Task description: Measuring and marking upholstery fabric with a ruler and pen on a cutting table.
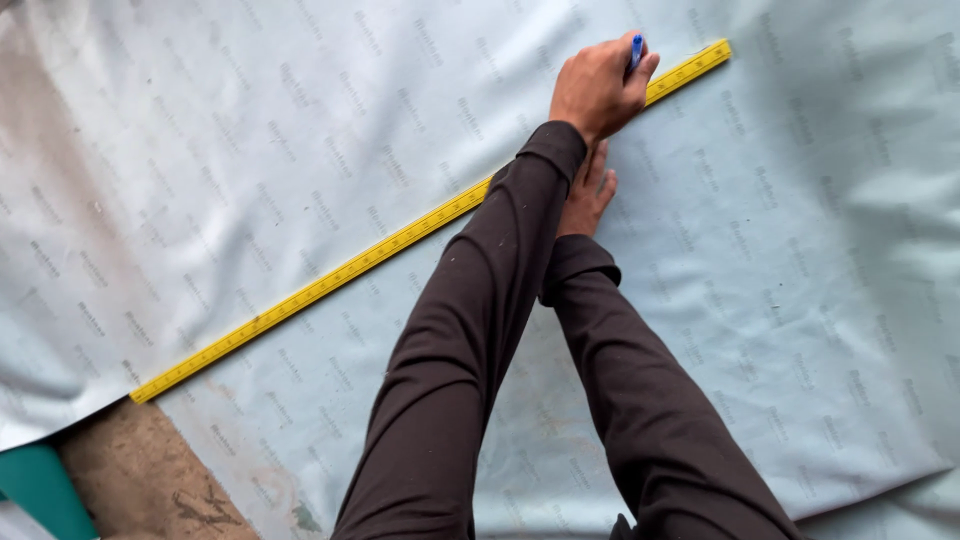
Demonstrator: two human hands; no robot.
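While my 2 arms are crossing over each other in dark brown sleeves, my left hand point(598, 88) is curling into a narrow grip around a blue pen point(636, 50), holding it against the yellow ruler point(400, 240) near that ruler's far end. My right hand point(588, 195) is lying flat with its fingers stretched out on the pale blue sheet point(800, 250), just beside the ruler's near edge and partly hiding under my left forearm. The long ruler is running slantwise across the sheet, from close to the sheet's lower left edge up toward its upper right part. Faint grey print is repeating all over the sheet, and a brownish stain is showing near its left edge. Past the sheet's lower left corner, a worn brown surface point(140, 470) and a teal patch point(40, 490) are peeking out.
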